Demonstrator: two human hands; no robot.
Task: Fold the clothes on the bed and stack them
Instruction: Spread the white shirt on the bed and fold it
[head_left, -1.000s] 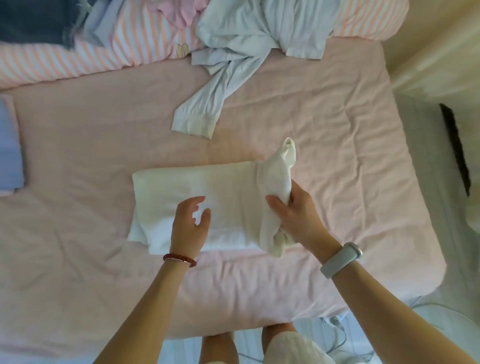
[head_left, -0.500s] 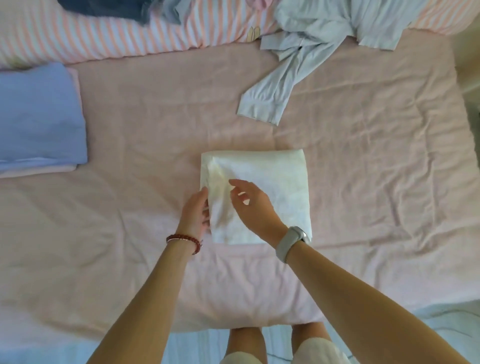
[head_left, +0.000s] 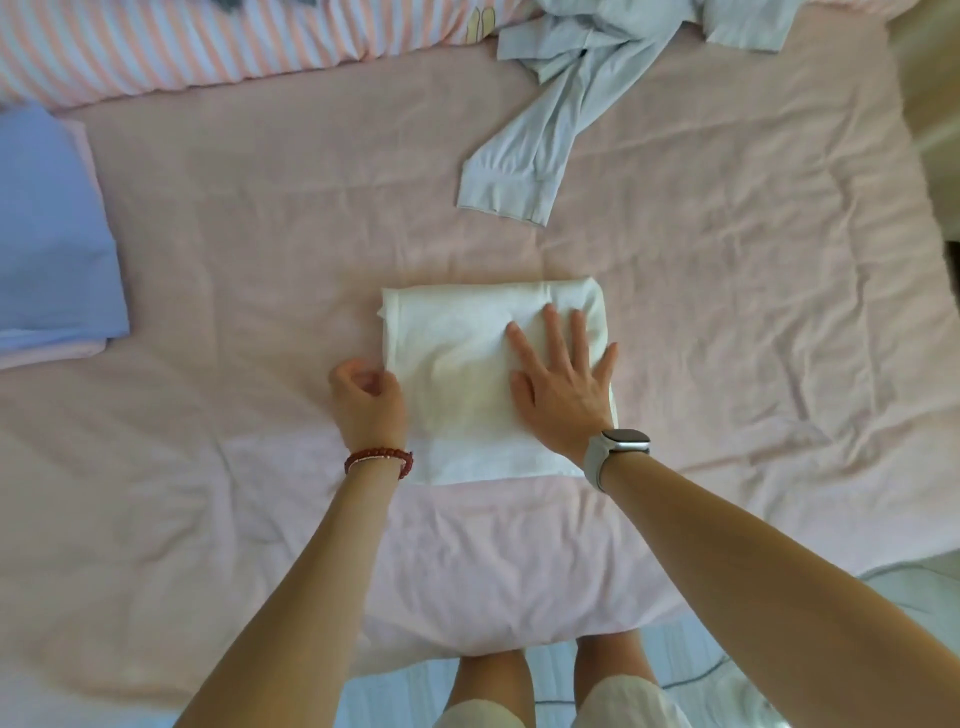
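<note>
The bed (head_left: 727, 364), with a wrinkled pink sheet, fills almost the whole frame. Along the top edge lies a striped quilt (head_left: 208, 47) in pink and white. At the upper right a pale grey shirt (head_left: 566, 93) is lying unfolded, and one sleeve of it reaches down toward the middle. At the left edge there is a stack (head_left: 47, 239): a folded blue piece on top of a pink one. In the centre lies the white garment (head_left: 457, 364), folded to a neat rectangle, well apart from the stack and from the shirt.

The right hand (head_left: 563, 384) lies flat on the right part of the white garment, its fingers straight and spread, pressing the cloth down. The left hand (head_left: 369, 400) is at the left edge of the garment, touching it; its fingers are curled in, but I cannot tell if they pinch the cloth. A watch (head_left: 618, 447) is on the right wrist, a red bracelet (head_left: 379, 460) on the left.
</note>
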